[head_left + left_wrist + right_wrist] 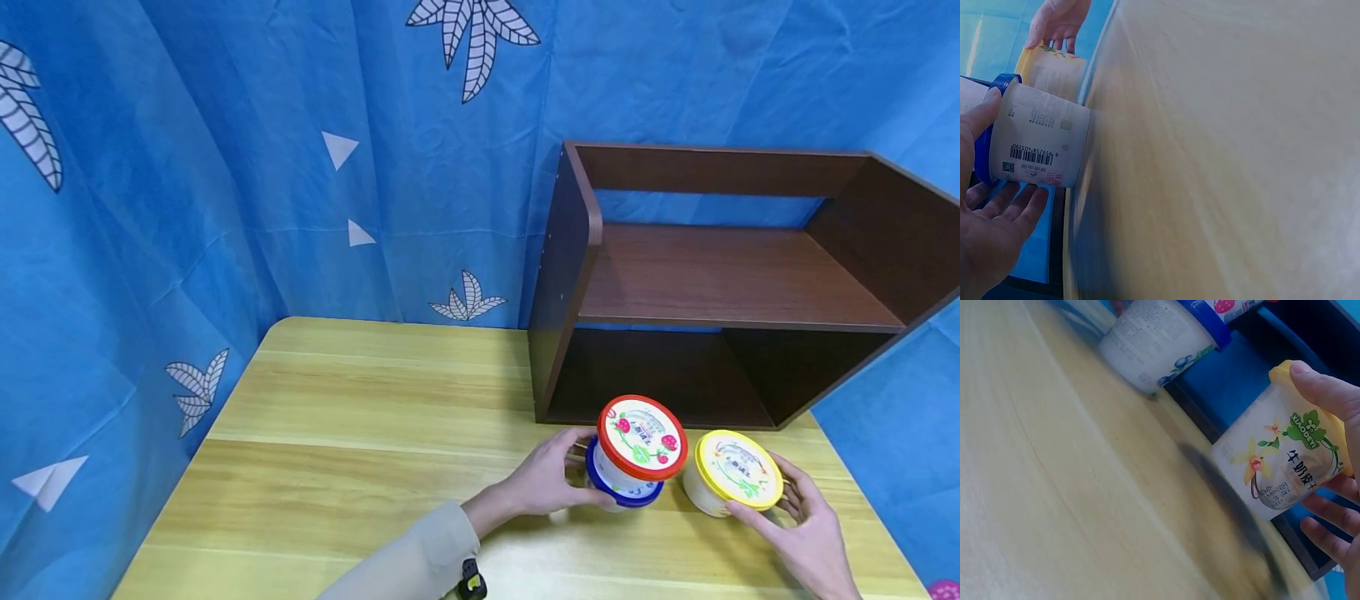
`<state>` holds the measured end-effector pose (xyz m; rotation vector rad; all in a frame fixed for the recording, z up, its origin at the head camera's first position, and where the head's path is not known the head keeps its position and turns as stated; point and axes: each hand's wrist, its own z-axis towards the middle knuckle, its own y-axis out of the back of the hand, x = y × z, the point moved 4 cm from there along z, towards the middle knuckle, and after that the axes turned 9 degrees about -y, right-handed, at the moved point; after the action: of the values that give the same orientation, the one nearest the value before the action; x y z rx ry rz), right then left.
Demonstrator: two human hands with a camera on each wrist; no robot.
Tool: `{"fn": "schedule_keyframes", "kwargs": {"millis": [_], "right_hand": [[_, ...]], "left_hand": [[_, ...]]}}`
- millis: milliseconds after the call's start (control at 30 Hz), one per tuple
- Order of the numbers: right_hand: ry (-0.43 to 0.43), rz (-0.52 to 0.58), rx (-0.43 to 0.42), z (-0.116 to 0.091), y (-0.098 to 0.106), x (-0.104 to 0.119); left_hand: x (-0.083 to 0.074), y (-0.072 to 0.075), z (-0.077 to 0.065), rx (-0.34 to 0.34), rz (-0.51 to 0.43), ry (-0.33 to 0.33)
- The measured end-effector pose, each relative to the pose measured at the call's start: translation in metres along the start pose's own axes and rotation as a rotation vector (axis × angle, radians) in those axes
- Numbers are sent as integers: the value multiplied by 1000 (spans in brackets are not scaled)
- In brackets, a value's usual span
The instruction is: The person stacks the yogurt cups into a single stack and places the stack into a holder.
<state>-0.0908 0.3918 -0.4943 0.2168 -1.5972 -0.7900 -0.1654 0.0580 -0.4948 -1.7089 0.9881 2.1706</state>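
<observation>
My left hand (551,475) holds a paper tub with a blue lid (634,500) by its side, thumb at the front and fingers behind. Stacked on that lid is a second tub with a red lid (642,437), strawberries printed on its top. In the left wrist view a barcode shows on the blue-lidded tub (1038,140). To the right, a tub with a yellow lid (738,471) is gripped by my right hand (810,521), its thumb at the lid's edge. Flowers and green leaves decorate this yellow-lidded tub (1272,456) in the right wrist view, close over the table.
A dark brown two-level shelf (735,275) stands at the back right of the wooden table (337,417), just behind the tubs. A blue curtain (300,125) with white leaf prints hangs behind and at both sides.
</observation>
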Motion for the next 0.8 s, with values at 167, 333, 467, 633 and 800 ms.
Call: {"fn": "schedule_keyframes", "kwargs": {"millis": [167, 333, 467, 633, 800], "right_hand": [[22, 4, 7, -1, 2, 7], [85, 34, -8, -1, 6, 20], [137, 65, -22, 0, 9, 30], [213, 103, -21, 2, 14, 44], [294, 113, -22, 4, 21, 63]], "left_hand": [[1, 0, 0, 0, -8, -9], [1, 0, 0, 2, -16, -7], [2, 0, 0, 1, -14, -5], [3, 0, 0, 2, -9, -4], [2, -1, 0, 4, -4, -4]]}}
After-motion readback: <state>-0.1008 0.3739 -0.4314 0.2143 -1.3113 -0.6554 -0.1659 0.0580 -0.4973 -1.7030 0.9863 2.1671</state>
